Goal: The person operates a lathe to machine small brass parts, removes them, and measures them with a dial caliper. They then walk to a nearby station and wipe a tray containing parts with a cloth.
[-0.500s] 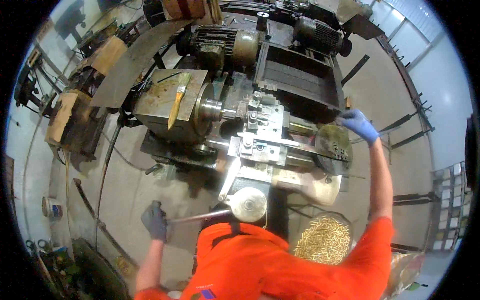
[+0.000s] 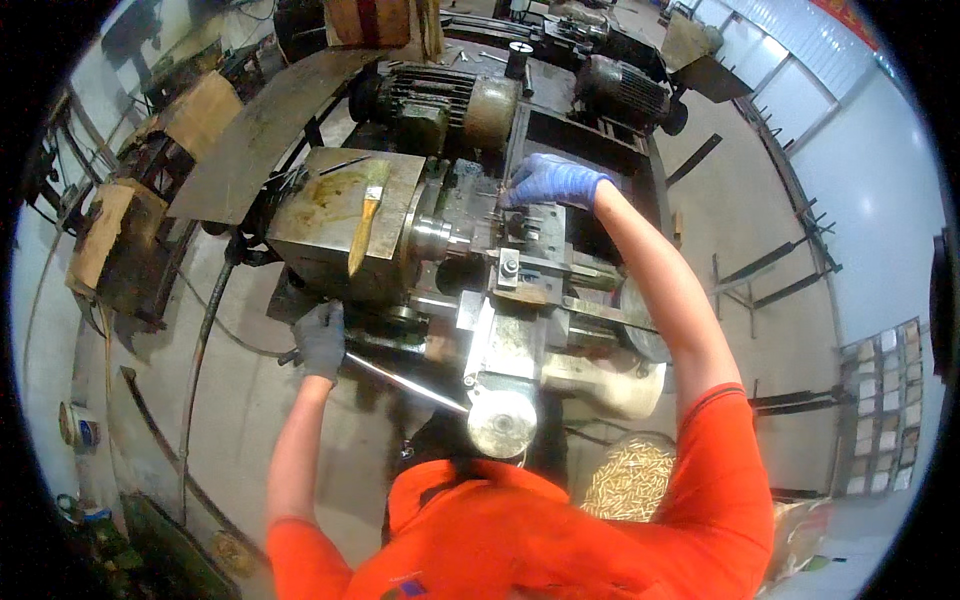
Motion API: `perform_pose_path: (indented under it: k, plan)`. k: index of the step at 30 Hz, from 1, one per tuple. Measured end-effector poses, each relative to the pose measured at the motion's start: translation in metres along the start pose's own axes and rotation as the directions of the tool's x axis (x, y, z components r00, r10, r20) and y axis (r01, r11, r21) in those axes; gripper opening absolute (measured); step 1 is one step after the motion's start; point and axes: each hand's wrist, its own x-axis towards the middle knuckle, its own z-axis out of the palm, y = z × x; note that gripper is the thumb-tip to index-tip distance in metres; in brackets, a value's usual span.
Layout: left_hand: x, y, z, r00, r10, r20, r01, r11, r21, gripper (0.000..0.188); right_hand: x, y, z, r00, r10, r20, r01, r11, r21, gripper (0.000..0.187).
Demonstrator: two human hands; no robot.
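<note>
My left hand (image 2: 320, 342), in a grey glove, is closed round the outer end of a long metal lever (image 2: 405, 382). The lever runs to a round metal hub (image 2: 501, 422) at the front of a small lathe. My right hand (image 2: 556, 182), in a blue glove, reaches over the tool slide (image 2: 540, 262), its fingers pressed together. Its fingertips are near the far end of the slide, right of the spindle chuck (image 2: 432, 238); whatever they hold is hidden. A wooden-handled brush (image 2: 366, 225) lies on the headstock (image 2: 325, 210).
Beside my right elbow, low down, a round container holds many small brass-coloured pieces (image 2: 632, 480). Motors (image 2: 415, 105) and a dark metal trough (image 2: 580, 130) stand behind the lathe. A sheet-metal plate (image 2: 255, 135) slopes at the left. Bars (image 2: 780, 265) stick out at the right.
My left hand has swung the lever away from me, up toward the headstock. My right hand has moved left from the slide's right end to its far side near the chuck.
</note>
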Motion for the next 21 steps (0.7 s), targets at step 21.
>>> perform_pose_path:
  k: [21]
  plan:
    - [0.001,-0.006,0.001,0.987,-0.161,0.025,0.158,0.983,0.091,0.022,0.02,-0.01,0.006,0.964,-0.034,-0.263,0.188,0.788,0.586,0.046]
